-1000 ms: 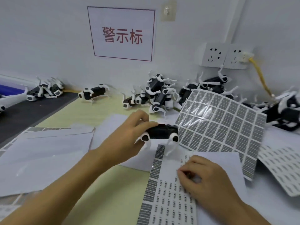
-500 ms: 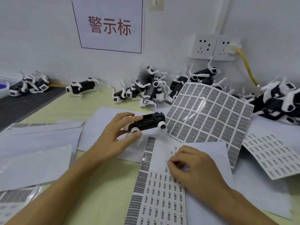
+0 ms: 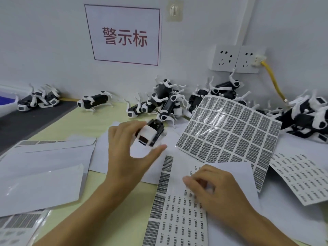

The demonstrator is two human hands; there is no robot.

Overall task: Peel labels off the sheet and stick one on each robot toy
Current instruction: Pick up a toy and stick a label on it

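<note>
Head view: our left hand (image 3: pixel 127 153) holds a robot toy (image 3: pixel 150 133) above the desk (image 3: pixel 85 125), grip curled around it; our right hand (image 3: pixel 214 189) pinches at the label sheet (image 3: pixel 177 221).

Bright, even light; glare streaks the glossy label sheet (image 3: pixel 225 132), the held robot toy (image 3: pixel 150 133) blurs, and edges bow.

A pale wall (image 3: pixel 44 41) rose behind the yellowish surface (image 3: pixel 58 132). It carried a white sign (image 3: pixel 124 35) with red characters, a clear adhesive hook (image 3: pixel 174 12) and two white sockets (image 3: pixel 237 59), one holding a yellow cable (image 3: pixel 274 82). A dark mat (image 3: pixel 30 118) lay at left.
</note>
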